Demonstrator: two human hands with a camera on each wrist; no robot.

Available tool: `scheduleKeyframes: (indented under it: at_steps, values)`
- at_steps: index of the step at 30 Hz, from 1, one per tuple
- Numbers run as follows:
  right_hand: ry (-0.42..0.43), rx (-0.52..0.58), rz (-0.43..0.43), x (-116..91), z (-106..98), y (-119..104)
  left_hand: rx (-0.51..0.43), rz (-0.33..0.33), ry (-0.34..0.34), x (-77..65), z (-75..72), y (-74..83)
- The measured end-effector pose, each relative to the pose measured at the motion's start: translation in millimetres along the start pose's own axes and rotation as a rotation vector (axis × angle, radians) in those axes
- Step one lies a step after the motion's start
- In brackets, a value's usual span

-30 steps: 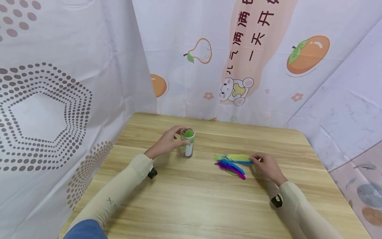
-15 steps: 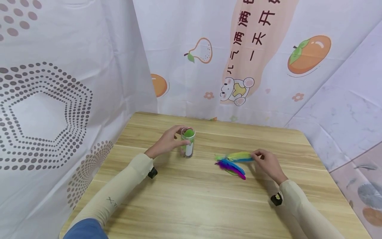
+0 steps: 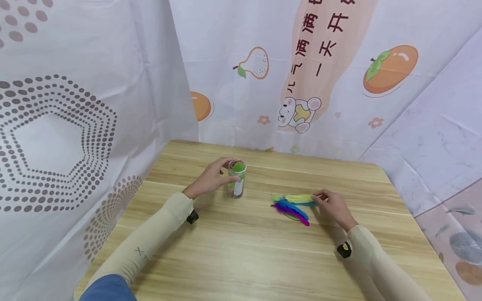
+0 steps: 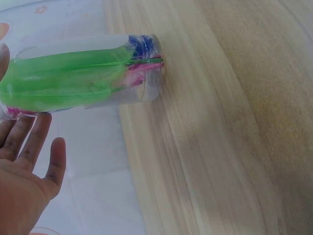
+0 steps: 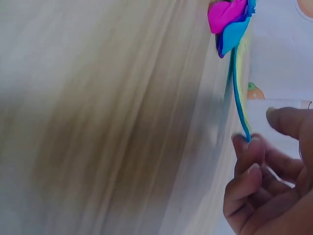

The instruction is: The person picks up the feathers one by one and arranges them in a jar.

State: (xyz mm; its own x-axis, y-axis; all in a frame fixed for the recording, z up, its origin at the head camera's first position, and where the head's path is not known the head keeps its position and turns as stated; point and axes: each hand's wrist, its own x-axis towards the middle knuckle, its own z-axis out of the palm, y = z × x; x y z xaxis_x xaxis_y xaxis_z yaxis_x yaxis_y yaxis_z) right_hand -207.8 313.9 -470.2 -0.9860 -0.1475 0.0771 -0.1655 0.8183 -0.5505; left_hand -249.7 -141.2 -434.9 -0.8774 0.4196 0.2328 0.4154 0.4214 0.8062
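Observation:
My left hand (image 3: 215, 177) holds an upright clear jar (image 3: 239, 189) with a white label. Green feathers (image 4: 63, 81) show through its wall, with pink and dark blue bits near its base. To the right, my right hand (image 3: 333, 205) is at the tip end of a yellow feather (image 3: 299, 198) and a blue feather (image 5: 236, 88). In the right wrist view their tips meet my fingertips, while the thumb stands apart from them. Purple feathers (image 3: 290, 211) lie beside these in a small fanned pile, partly over something green.
The wood-grain table (image 3: 241, 251) runs back to a white curtain (image 3: 226, 108) with fruit prints. Another patterned curtain (image 3: 49, 146) hangs along the left side. Both wrists wear small black devices, one of them a black box (image 3: 344, 249).
My right hand has shifted slightly left along the feathers. The yellow feather, which looked raised half a second ago, now lies flatter. My left hand and the jar stay in place.

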Motion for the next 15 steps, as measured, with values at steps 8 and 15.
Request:
scheduleKeyframes:
  at_steps: [8,15]
  values:
    - [-0.066,-0.013,0.012,10,8,-5,0.004,0.006,-0.001,0.5,-1.0,0.7]
    - [-0.067,-0.024,-0.03,15,13,-6,-0.009,0.016,0.001,-0.4,-1.5,-1.2]
